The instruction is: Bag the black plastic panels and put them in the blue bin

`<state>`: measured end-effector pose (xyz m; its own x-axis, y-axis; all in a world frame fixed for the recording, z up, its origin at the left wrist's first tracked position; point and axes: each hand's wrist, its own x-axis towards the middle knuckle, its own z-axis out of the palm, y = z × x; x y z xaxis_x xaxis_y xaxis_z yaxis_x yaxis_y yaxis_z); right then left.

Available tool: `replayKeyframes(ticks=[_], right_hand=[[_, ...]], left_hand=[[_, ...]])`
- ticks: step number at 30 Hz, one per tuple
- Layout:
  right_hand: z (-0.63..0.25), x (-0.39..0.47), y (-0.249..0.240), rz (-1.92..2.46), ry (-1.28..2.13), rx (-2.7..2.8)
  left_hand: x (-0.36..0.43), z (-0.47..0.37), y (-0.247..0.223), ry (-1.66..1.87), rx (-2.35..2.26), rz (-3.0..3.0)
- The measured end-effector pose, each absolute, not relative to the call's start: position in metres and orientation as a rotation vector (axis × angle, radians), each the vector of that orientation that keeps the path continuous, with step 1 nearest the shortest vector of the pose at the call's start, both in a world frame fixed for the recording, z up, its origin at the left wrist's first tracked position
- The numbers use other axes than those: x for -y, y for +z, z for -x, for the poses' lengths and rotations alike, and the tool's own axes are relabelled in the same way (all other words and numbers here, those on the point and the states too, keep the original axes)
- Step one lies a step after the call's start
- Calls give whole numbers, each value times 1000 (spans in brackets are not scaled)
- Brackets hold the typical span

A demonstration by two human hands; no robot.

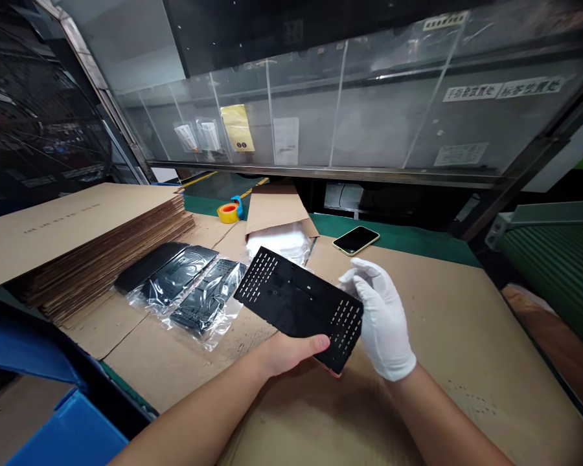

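A flat black plastic panel [298, 301] carries slotted vent rows. A white fabric glove [383, 320] covers one hand. Brown cardboard sheets [78, 226]; orange-yellow tape roll [228, 212], perhaps with blue beside it.

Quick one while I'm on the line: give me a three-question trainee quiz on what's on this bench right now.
1. True or false: the left hand wears a white glove.
2. Which thing lies nearest the phone? A) tape roll B) open carton C) cardboard stack
3. Fill in: the bagged parts lie to the ____ of the black panel, seen from the camera.

Key
1. False: the left hand is bare and grips the panel's near edge; the right hand wears the glove, at the panel's right end.
2. B.
3. Left.
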<state>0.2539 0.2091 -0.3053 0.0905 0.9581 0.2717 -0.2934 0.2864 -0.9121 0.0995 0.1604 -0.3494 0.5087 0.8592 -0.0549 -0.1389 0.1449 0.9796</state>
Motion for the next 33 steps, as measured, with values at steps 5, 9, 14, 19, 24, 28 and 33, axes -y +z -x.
replayKeyframes(ticks=[5,9,14,19,24,28,33], right_hand=[[-258,-232,-322,1113,1386,1157],[-268,-233,-336,1064,2186,1104],[-279,-229,-344,850,2165,928],[-297,-257,-352,887,1929,417],[-313,-276,-360,845,1792,201],[-311,-273,-359,899,1757,167],[-303,-259,-356,951,1745,177]], left_hand=[[-178,-79,-350,1127,-1194,-1548],[-196,-65,-348,952,-1320,-1721],[-213,-49,-351,935,-1319,-1925],[-214,-29,-360,822,-1827,-2129],[-212,-34,-365,577,-1740,-2379],[-212,-43,-363,626,-1869,-2312],[-214,-43,-361,472,-1735,-2302]])
